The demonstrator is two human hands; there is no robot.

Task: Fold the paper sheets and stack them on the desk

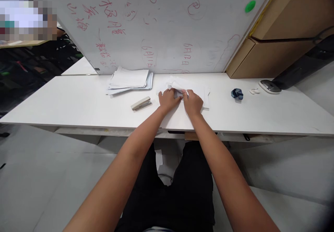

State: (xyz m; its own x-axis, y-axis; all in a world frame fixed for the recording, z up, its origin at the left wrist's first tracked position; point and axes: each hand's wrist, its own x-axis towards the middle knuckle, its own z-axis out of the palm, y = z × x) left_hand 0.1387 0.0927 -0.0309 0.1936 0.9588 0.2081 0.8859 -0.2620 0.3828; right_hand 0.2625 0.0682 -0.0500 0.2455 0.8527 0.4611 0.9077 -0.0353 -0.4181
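Together, both hands pinch folded paper on the desk.
Left hand (168, 99) and right hand (193, 102) meet fingertip to fingertip, each gripping the paper (180, 87), which lies just beyond them on a flat sheet (205, 94). Stapler (141, 103) sits near the left hand; a paper stack (129, 80) lies beyond it. Bare desk (65, 103) spreads wide on both sides, its front edge just under the wrists.

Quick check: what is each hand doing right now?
Left hand: closed on the folded paper, on the table.
Right hand: fingers pinching the same paper.
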